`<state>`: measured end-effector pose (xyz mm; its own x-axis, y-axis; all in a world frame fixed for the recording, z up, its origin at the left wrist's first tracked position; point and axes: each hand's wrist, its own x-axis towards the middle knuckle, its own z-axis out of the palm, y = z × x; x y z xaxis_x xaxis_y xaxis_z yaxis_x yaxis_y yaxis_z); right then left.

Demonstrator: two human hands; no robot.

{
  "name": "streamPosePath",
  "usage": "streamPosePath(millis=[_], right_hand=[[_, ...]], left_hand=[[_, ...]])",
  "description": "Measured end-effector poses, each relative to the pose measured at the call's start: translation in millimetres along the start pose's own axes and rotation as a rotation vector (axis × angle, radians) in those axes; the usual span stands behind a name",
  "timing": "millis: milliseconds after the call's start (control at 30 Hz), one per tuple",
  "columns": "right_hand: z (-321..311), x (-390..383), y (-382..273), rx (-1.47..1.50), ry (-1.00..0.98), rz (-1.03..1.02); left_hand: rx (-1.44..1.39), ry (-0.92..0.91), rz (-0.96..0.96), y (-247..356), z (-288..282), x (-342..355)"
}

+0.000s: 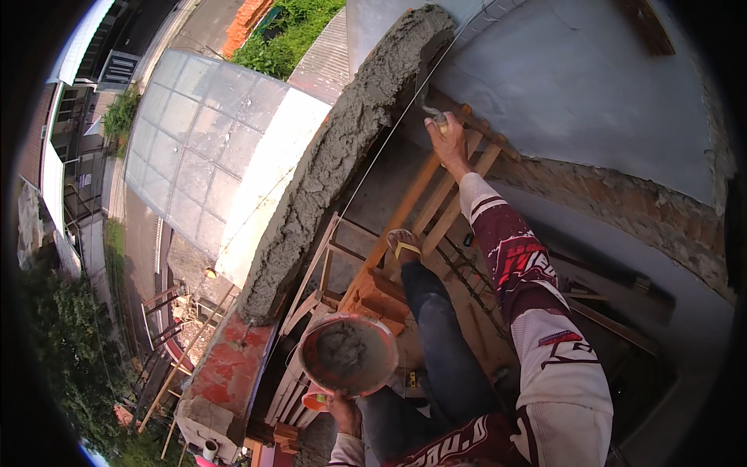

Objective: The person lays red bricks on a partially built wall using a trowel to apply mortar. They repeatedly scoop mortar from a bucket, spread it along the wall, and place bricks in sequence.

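My right hand (449, 144) is closed round the handle of a trowel (426, 103), reaching up to the far end of a wall top. The trowel's blade is against the inner side of the wet grey mortar layer (334, 148) and partly hard to make out. Close to my body, my left hand (342, 412) grips a round reddish bucket (393, 342) at its near edge. Grey mortar (346, 350) lies inside the bucket. An orange rounded piece (315, 399) shows beside my left fingers.
A taut string (389, 140) runs along the wall's inner edge. My foot (403, 245) stands on wooden planks (447, 202) above a drop. Orange bricks (377, 300) are stacked near my leg. A bare red wall section (229, 358) continues nearer; a glazed roof (194, 132) lies beyond.
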<state>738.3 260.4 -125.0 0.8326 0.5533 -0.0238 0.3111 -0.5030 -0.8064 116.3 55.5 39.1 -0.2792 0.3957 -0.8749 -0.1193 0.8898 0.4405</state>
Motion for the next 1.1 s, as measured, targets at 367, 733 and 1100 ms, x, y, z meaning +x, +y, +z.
streamPosePath(millis=[367,733,1100], right_hand=[[64.1,-211.4,-38.0,0.082,-0.223,0.138],[65.6,-400.8,-96.5,0.065,-0.550,-0.008],[-60.8,-489.3,-130.9,-0.738,-1.212,-0.387]], left_hand=[[-0.075,-0.010,0.005,8.7,-4.1,-6.3],[0.145,0.011,0.204,-12.9,-30.6,15.3],[0.317,-0.033,0.436,-9.2,-37.4,28.0]])
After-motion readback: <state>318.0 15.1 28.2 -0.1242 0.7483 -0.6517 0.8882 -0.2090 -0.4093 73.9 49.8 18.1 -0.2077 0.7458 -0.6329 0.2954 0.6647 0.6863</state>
